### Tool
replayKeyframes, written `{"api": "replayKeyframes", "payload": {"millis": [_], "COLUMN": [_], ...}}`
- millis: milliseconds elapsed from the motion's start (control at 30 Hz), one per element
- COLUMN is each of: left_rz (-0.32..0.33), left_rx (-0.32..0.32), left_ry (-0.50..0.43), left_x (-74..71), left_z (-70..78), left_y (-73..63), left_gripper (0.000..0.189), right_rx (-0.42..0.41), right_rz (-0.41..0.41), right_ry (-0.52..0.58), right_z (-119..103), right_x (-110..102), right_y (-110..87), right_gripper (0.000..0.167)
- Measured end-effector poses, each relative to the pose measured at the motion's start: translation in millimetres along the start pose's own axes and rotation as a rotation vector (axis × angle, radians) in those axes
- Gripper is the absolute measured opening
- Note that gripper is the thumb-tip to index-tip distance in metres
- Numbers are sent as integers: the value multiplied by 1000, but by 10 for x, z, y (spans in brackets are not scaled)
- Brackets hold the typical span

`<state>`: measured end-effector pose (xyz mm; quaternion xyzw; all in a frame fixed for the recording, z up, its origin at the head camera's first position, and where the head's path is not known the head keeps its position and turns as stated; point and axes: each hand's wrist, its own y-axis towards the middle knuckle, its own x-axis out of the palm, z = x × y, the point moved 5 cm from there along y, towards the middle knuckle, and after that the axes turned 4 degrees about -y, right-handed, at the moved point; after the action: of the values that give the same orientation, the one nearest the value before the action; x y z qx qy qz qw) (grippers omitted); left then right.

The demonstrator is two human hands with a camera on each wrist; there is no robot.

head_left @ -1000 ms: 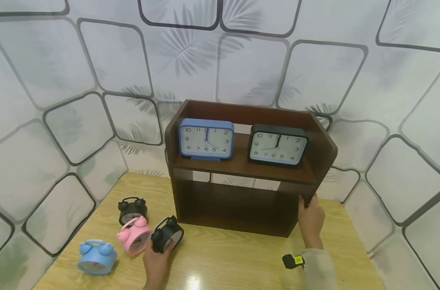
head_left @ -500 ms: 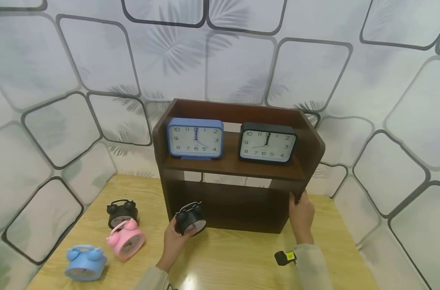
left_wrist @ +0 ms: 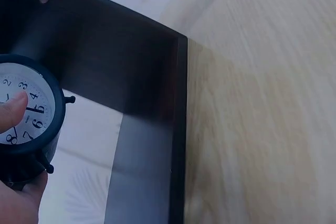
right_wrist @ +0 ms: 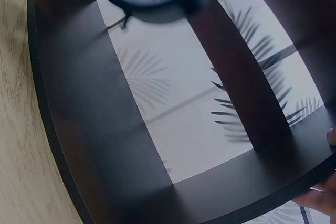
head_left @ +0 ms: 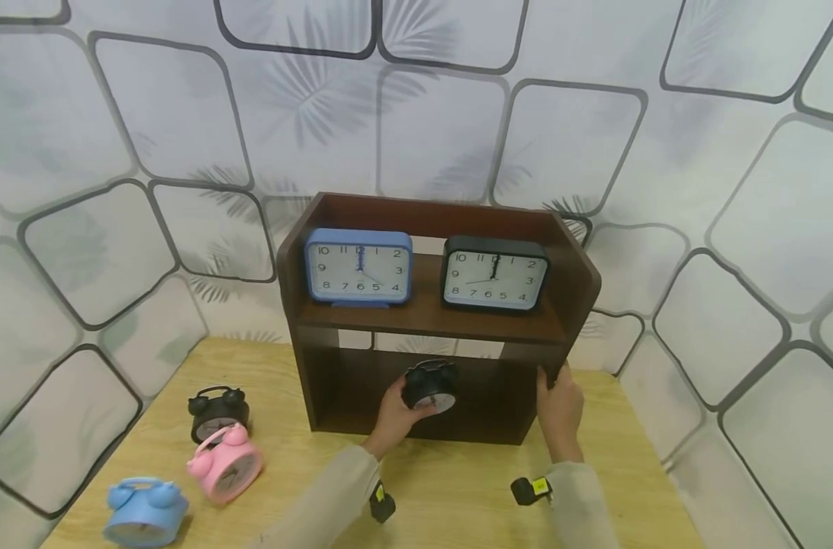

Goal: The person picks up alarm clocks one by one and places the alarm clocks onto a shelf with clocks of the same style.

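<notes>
A black twin-bell alarm clock (head_left: 430, 385) is gripped in my left hand (head_left: 394, 418), held before the lower compartment of the dark brown shelf (head_left: 430, 324). In the left wrist view the thumb presses on the face of that alarm clock (left_wrist: 37, 95), with fingers under its body. My right hand (head_left: 561, 408) grips the shelf's right side panel, and its fingertips (right_wrist: 315, 200) show at the panel edge in the right wrist view. On the upper board stand a blue rectangular clock (head_left: 359, 267) at left and a black rectangular clock (head_left: 495, 274) at right.
Left of the shelf, on the wooden table (head_left: 471, 488), stand another black alarm clock (head_left: 217, 415), a pink one (head_left: 226, 463) and a light blue one (head_left: 146, 512). A patterned wall (head_left: 444, 137) rises behind the shelf.
My left hand has lifted the black alarm clock from beside the pink one and carried it right, to the front of the shelf's lower compartment. The right hand keeps its grip on the side panel.
</notes>
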<state>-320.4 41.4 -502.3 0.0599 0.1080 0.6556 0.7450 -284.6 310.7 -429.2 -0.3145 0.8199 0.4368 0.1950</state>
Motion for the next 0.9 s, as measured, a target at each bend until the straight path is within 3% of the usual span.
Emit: {"api": "replayKeyframes", "payload": {"millis": [267, 500, 667, 900], "left_rz": [-71, -119, -175, -241], "left_rx": [-9, -98, -101, -104], "left_ry": [-79, -120, -198, -228], "left_x": [362, 600, 733, 875], "left_z": [-119, -311, -363, -432], "left_y": [294, 423, 506, 582], "left_gripper": [56, 62, 60, 64], "right_rx": [-1, -13, -15, -23], "right_rz": [-13, 4, 9, -11], "right_ry": [6, 10, 10, -3], "right_z": [-11, -3, 11, 11], "right_x": [32, 30, 11, 10], "right_y": [-1, -25, -27, -25], "right_gripper": [22, 22, 22, 27]}}
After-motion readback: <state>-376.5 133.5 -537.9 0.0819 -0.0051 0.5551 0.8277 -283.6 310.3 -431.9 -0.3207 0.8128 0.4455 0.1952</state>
